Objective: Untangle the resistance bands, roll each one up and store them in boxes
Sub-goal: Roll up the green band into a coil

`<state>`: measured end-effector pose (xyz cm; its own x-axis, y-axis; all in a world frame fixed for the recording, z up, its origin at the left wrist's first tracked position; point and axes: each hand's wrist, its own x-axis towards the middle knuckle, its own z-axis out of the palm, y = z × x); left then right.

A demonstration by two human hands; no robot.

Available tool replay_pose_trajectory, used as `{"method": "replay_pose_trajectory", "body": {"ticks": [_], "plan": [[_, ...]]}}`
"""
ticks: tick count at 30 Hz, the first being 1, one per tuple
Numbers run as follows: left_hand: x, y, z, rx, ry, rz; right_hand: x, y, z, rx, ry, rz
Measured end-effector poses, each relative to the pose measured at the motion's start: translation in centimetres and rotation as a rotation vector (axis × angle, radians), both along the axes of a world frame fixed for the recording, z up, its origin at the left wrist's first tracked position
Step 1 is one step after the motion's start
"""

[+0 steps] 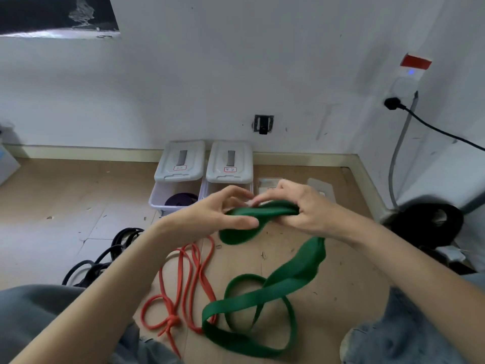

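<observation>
1. The left hand is pinching one end of the green band, thumb below and fingers curled above, while the right hand is clamping the same end from 3 o'clock, fingers wrapped round the folded rubber.
2. The held end is sitting up between the two hands; the rest of the green band is trailing down toward 6 o'clock and lying in loose crossing loops on the floor.
3. The band looks like flat, wide rubber: soft, floppy and light, but springy, so a started roll will probably want to unwind unless it is kept pinched.
4. The best hold seems to be across the flat width at the folded end, with one hand feeding the slack; the loops below appear only crossed, not knotted.
5. The red band is lying at 7 o'clock of the green one, thin and cord-like, with a knot near its lower end that will likely need picking apart with fingertips.
6. A dark band is lying at 9 o'clock, partly behind the left forearm.
7. Two boxes are standing open at 12 o'clock by the wall, lids tipped back; the left one is holding a purple roll, and the right one's inside is hidden behind the hands.
</observation>
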<state>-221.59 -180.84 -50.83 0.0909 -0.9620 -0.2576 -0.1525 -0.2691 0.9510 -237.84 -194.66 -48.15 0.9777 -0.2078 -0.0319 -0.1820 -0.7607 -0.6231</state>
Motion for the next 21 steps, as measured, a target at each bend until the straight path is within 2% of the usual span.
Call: {"method": "replay_pose_trajectory", "body": {"ticks": [2,4,8,10,13,16,21], "plan": [[0.4,0.8,-0.2,-0.114,0.018,0.074,-0.5,-0.6,0.2,-0.064,0.01,-0.049],[0.4,1.1,0.0,-0.161,-0.052,0.137,-0.6,-0.7,0.4,-0.086,-0.024,-0.097],[-1.5,1.0,0.4,-0.101,-0.054,0.043,-0.4,0.0,0.5,-0.143,-0.111,-0.186],[-2.6,0.5,0.3,-0.093,-0.019,0.093,-0.3,0.6,0.3,-0.172,-0.187,-0.24],[-3.7,-0.1,0.0,-0.076,0.129,0.218,-0.1,1.0,-0.1,-0.207,-0.24,-0.255],[-3.4,-0.2,0.3,-0.063,0.342,0.221,-0.2,1.0,-0.3,-0.206,-0.271,-0.265],[-1.2,0.0,0.5,-0.123,0.468,0.377,-0.1,0.6,0.1,0.052,-0.174,-0.109]]}}
